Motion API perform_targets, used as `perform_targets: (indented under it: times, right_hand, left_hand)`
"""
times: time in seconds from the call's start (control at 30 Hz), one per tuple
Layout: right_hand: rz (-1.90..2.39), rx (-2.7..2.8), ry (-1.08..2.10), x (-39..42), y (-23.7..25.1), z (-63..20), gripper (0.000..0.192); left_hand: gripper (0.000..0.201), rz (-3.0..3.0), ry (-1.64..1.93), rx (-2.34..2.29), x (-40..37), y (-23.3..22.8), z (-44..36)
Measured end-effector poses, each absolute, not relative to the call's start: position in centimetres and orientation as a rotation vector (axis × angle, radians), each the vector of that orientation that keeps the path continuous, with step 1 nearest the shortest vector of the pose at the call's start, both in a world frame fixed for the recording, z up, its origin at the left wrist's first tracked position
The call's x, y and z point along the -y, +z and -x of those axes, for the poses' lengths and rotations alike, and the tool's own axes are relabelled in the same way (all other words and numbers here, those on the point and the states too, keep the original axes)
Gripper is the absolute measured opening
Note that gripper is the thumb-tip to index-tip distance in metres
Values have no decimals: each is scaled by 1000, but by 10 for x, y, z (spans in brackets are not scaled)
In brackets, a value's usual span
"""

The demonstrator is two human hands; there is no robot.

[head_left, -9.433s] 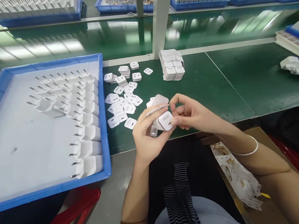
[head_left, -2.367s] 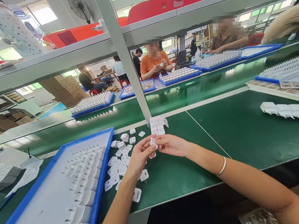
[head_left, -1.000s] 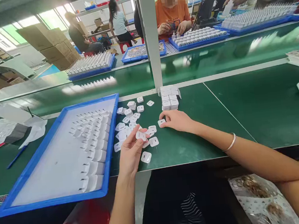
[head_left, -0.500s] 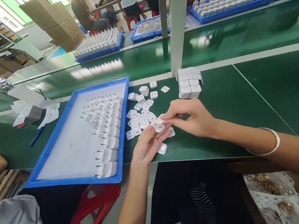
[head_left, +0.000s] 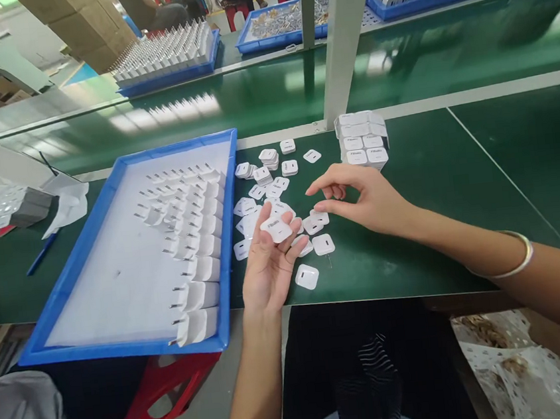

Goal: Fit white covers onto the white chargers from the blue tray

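- At the far left of the frame, crumpled wrappers (head_left: 34, 205) and a blue pen (head_left: 40, 253) lie on the green bench (head_left: 431, 173), pushed out of the way of the working area.
- Left of centre sits a blue tray (head_left: 89, 256). White plugs (head_left: 192, 229) lie in slanting rows along its right side with their pins pointing left, so each row can be read at a glance; the left part of the tray floor is bare.
- Just right of the tray, loose caps (head_left: 267, 184) lie scattered flat on the bench, close enough to pick from without stretching.
- The left hand (head_left: 268, 264), lower centre, is turned palm up with its fingers half curled. One cap (head_left: 276, 228) rests on the fingertips, printed face up and held lightly by the thumb rather than clamped, likely so that it can be checked or taken.
- A few more caps lie on the bench just under and beside that hand.
- The right hand (head_left: 363, 197), right of centre, hovers above the bench with thumb and forefinger apart and nothing between them, near the held cap but not touching it.
- A neat stack (head_left: 363, 141) of caps stands at upper centre beside a post (head_left: 342, 36).
- Along the top edge, further trays (head_left: 168, 54) of plugs sit on the far belt.
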State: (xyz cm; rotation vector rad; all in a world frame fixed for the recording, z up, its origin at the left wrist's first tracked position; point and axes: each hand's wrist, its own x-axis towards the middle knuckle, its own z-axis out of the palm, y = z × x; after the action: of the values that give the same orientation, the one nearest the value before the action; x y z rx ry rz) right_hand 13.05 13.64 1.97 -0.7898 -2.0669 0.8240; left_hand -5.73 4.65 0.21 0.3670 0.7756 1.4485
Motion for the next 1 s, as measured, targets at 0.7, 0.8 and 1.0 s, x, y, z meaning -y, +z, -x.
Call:
perform_targets:
  times: [0.7,0.8,1.0]
  right_hand:
    - [1141,2383,1068,-143,11,-120,23]
    - [1222,2448,1028,-144,12,-116,22]
    - [1198,2353,1093,-139,18,-118,19]
  left_hand:
    - [33,-482,1526,-922,-40,-5,64]
    - [36,-481,1527,-918,-40,-4,64]
    - [38,-534,1503,-944,-40,-5,60]
